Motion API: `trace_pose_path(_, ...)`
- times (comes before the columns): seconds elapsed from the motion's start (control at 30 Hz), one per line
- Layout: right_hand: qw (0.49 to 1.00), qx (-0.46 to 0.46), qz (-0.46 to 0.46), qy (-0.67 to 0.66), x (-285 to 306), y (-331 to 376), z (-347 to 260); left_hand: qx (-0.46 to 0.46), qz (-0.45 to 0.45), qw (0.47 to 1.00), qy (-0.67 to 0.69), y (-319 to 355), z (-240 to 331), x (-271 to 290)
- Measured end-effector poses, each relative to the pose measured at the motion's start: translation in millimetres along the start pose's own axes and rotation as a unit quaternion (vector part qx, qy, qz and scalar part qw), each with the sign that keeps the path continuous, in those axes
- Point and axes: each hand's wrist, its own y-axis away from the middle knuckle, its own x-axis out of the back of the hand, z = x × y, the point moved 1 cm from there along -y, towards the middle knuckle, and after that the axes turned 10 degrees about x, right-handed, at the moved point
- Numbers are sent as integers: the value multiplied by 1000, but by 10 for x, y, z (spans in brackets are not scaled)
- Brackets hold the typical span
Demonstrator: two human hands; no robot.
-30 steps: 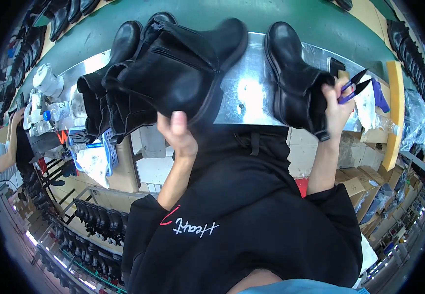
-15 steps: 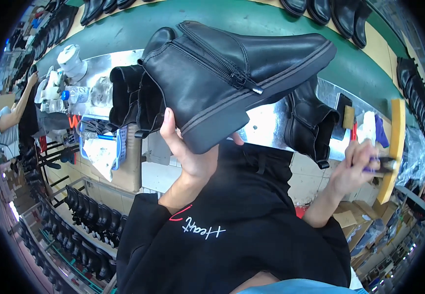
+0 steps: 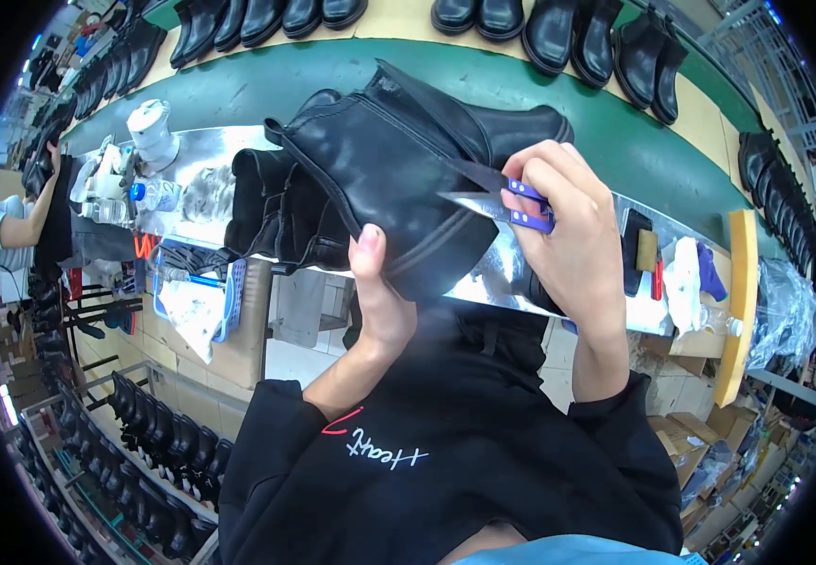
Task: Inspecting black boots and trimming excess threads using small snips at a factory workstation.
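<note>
Left hand grips the black ankle boot, raised over the metal surface. Right hand holds purple thread snips, blades on the upper. Trimming looks underway; more boots wait beside.

A boot is up in the middle, above the desk. The left hand is under the boot, with the thumb on its side. The right hand is to the right of the boot. The scissors are in the right hand, and their tips touch the boot. More boots lie on the desk, left of the held boot. A basket hangs left, below the desk edge. A row of boots stands behind, on the far belt. Another person's arm is at the far left.
</note>
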Motion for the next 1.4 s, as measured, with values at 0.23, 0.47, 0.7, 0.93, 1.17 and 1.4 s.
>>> trace_pose_path(0.23, 963, -153, 30, -221, 34, -60, -55, -35, 39, 999, -14, 63, 10, 64)
trace_pose_path(0.47, 888, -116, 174, -409, 89, -109, -41, 42, -35, 998, 27, 49, 11, 124)
trace_pose_path(0.7, 892, -72, 251, -369, 409, 51, -21, 71, -42, 992, 98, 66, 127, 53)
trace_pose_path(0.93, 896, -63, 240, -368, 444, 153, 12, 107, -16, 983, 149, 150, 311, -65)
trace_pose_path(1.17, 903, -64, 229, -357, 421, 195, 10, 115, -131, 963, 207, 189, 355, -44)
trace_pose_path(1.4, 892, -108, 265, -350, 457, 290, 88, -68, -29, 997, 7, 271, -49, 156)
